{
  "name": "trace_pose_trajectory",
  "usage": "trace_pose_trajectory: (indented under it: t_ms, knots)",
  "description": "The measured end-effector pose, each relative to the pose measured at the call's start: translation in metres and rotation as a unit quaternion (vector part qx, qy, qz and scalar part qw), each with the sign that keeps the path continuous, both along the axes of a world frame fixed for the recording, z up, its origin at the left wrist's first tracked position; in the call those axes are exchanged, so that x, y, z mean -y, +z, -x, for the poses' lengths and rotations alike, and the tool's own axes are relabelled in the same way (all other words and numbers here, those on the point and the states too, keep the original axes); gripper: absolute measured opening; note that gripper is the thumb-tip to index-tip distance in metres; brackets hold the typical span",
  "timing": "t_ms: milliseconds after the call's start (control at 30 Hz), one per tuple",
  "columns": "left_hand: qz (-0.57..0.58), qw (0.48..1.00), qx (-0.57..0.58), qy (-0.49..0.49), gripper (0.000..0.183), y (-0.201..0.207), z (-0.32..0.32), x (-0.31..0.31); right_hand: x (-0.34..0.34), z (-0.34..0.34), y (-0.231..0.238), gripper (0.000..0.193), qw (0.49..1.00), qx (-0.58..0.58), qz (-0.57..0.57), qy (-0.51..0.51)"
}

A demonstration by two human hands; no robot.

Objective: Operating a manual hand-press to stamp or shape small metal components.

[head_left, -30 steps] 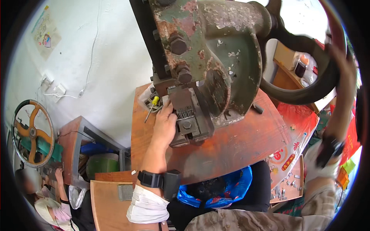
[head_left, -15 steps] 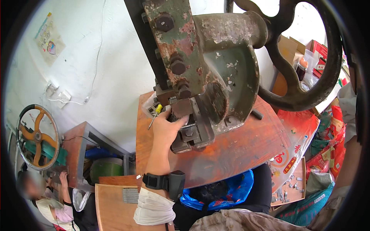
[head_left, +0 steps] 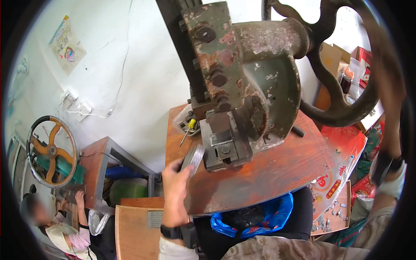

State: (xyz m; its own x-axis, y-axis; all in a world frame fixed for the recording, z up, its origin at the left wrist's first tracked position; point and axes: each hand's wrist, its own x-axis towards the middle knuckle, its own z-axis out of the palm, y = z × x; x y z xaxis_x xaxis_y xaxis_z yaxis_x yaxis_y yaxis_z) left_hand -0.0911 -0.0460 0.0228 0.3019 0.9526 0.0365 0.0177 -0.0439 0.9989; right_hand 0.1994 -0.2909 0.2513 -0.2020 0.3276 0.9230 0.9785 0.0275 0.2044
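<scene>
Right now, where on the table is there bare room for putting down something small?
The widest bare patch of the table lies in front of the press, bordered by the die on its left and the front edge, near the blue bag. Left of the die is crowded: tub, screwdriver, and nearer, the left hand with metal pieces.

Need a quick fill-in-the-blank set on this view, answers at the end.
1. The stack of thin metal pieces is in the person's ____ hand.
2. The screwdriver on the table has a ____ handle.
3. The machine's large handwheel is on the ____ side of its green body in this picture.
4. The open bag below the table's near edge is ____.

Missing words: left; yellow; right; blue
</scene>
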Motion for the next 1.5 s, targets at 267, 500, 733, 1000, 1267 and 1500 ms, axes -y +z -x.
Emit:
trace_pose_trajectory:
  t_ms: [267,500,733,1000,1267,1500]
  knots:
    - [-0.391,0.893,-0.212,-0.061,0.050,-0.071,0.020,0.066,-0.004,0.028,-0.261,0.028,0.907,-0.260,0.318,0.094]
    - [-0.395,0.860,-0.309,-0.089,0.054,-0.056,0.018,0.079,-0.020,0.045,-0.291,0.023,0.912,-0.251,0.320,0.051]
    - [-0.366,0.806,-0.450,-0.118,0.060,-0.044,-0.008,0.086,-0.021,0.047,-0.292,0.021,0.916,-0.241,0.320,0.031]
    - [-0.363,0.842,-0.391,-0.078,0.071,-0.054,0.003,0.083,-0.021,0.047,-0.292,0.022,0.920,-0.240,0.307,0.028]
    - [-0.428,0.803,-0.411,-0.056,0.063,-0.052,-0.009,0.078,-0.022,0.049,-0.291,0.022,0.925,-0.233,0.300,0.024]
    - [-0.477,0.756,-0.443,-0.066,0.054,-0.064,-0.026,0.075,-0.021,0.049,-0.293,0.020,0.926,-0.244,0.288,0.024]
